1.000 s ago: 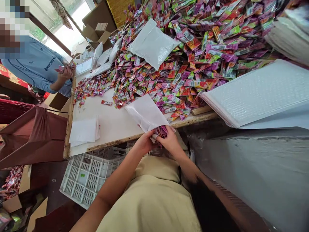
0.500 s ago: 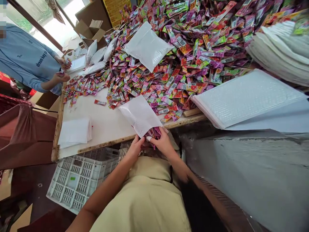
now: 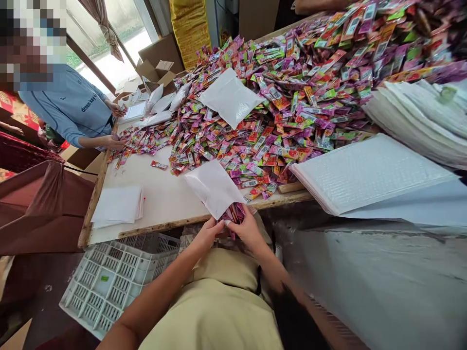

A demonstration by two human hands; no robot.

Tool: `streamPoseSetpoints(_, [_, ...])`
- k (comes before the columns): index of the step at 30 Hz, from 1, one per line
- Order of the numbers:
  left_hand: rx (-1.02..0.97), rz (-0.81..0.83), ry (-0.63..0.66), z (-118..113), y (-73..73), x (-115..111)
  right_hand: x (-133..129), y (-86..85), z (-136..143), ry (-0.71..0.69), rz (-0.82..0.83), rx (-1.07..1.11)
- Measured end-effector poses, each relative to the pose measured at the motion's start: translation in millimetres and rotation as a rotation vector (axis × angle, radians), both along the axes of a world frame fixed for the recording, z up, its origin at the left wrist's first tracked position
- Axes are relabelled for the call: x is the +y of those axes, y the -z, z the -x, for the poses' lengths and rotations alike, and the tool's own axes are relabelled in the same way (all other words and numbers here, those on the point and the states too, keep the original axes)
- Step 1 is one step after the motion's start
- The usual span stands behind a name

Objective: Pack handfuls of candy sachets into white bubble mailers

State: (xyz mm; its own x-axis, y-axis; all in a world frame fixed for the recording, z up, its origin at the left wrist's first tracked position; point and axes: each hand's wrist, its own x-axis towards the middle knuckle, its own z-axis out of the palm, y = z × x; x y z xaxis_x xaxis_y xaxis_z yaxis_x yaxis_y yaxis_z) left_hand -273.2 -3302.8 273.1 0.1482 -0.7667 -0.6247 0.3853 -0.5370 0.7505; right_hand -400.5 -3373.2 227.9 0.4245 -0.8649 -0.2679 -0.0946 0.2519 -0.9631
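A white padded mailer (image 3: pixel 214 188) lies at the table's front edge, its mouth turned toward me. A bunch of small purple and red sachets (image 3: pixel 234 213) fills that mouth, partly sticking out. My left hand (image 3: pixel 211 233) is closed on the mailer's near left edge. On the right side of the mouth, my right hand (image 3: pixel 248 228) is closed around the sachets, thumb pointing inward. How far the sachets reach inside is hidden. Beyond the mailer spreads a big heap of the same sachets (image 3: pixel 262 141), with a plump white mailer (image 3: pixel 232 98) on top.
Flat mailers (image 3: pixel 375 170) are stacked at right, with another white stack (image 3: pixel 419 121) behind. Other mailers (image 3: pixel 116 204) lie at the table's left corner. A white plastic crate (image 3: pixel 105 282) stands below. A co-worker in a blue top (image 3: pixel 82 104) is at the far left.
The view has tilted up, so everything sits lower. My hands keep nearly the same hold on mailer and sachets. The co-worker's hands have moved apart, one reaching down to the heap.
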Motion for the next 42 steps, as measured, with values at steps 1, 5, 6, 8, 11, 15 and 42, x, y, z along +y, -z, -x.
streamPoseSetpoints(1, [0.020,0.008,0.003,0,0.0,0,-2,-2.2,1,0.007,-0.017,-0.026])
streamPoseSetpoints(5, [0.037,0.015,0.016,2,2.8,0,-6,-13.0,2,0.032,-0.089,-0.088])
streamPoseSetpoints(6, [0.016,0.010,0.017,2,3.8,0,-5,-14.8,1,0.038,-0.109,-0.105])
streamPoseSetpoints(8, [-0.034,0.006,0.021,3,5.4,-1,-4,-16.0,-1,0.052,-0.146,-0.147])
streamPoseSetpoints(11, [-0.086,0.003,0.058,3,6.0,-2,-2,-13.1,-5,0.100,-0.193,-0.192])
streamPoseSetpoints(15, [-0.079,-0.040,0.105,4,9.1,1,0,-9.0,-12,0.137,-0.202,-0.197])
streamPoseSetpoints(42, [-1.326,0.194,0.370,-24,-35.5,-47,6,26.3,-29,-0.016,0.285,0.104])
